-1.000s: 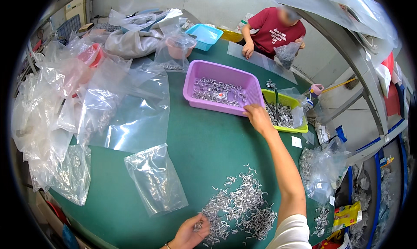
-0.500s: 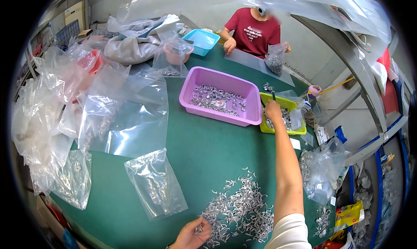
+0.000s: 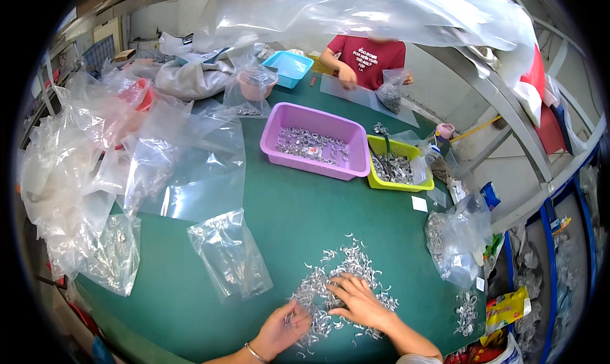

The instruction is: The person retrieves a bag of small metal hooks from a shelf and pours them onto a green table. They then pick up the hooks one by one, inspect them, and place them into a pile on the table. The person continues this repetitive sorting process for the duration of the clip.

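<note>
A loose pile of small, silvery, curved metal pieces (image 3: 346,262) lies on the green table in front of me. My right hand (image 3: 361,302) rests on the pile, fingers spread and palm down. My left hand (image 3: 283,326) is at the pile's left edge, palm turned inward and fingers curled around a few of the metal pieces. Beyond them, a yellow-green basket (image 3: 400,186) holds more metal parts and a dark-handled tool (image 3: 386,149) that looks like pliers. Beside it stands a purple basket (image 3: 311,167) with ring-like metal parts on its bottom.
Clear plastic bags (image 3: 82,192) heap up on the left, and a flat bag (image 3: 230,256) lies nearer. At right are a filled bag (image 3: 460,243) and a small metal cluster (image 3: 466,313). Across the table a person (image 3: 365,59) handles a bag of parts. Metal framing (image 3: 508,148) rises at right.
My right hand has come back from the yellow-green basket to the pile, leaving the dark-handled tool there. My left hand stays at the pile's edge. The view has shifted slightly.
</note>
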### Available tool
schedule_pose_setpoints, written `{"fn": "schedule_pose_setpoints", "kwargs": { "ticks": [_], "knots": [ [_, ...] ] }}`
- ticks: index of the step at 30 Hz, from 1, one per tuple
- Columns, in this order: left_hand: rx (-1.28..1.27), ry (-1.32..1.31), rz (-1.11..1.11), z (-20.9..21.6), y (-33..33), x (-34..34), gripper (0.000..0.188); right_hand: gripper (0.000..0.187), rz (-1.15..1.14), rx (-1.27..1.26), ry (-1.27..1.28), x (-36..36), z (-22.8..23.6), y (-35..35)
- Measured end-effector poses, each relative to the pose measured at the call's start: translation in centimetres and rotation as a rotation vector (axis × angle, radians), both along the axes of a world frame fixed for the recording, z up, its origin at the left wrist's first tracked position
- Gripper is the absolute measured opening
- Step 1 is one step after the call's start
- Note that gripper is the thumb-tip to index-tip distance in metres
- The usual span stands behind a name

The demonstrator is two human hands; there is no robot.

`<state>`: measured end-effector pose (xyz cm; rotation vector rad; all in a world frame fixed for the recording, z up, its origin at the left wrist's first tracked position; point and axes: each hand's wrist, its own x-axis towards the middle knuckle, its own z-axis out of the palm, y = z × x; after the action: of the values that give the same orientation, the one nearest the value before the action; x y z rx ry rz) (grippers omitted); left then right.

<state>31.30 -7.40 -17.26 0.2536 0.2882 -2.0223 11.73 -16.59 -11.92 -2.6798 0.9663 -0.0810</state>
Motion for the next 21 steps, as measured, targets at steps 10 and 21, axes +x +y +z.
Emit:
{"fn": "schedule_pose_setpoints", "kwargs": {
  "ticks": [10, 21],
  "knots": [
    [-0.156, -0.207, -0.04, 0.3, 1.2, -1.8, 0.023, 0.013, -0.139, -0.301, -0.202, -0.5, -3.5, 4.8],
    [-0.116, -0.597, 0.028, 3.2, 6.7, -4.0, 0.019, 0.006, -0.622, 0.059, -0.751, -2.4, -4.0, 8.6]
  ]
}}
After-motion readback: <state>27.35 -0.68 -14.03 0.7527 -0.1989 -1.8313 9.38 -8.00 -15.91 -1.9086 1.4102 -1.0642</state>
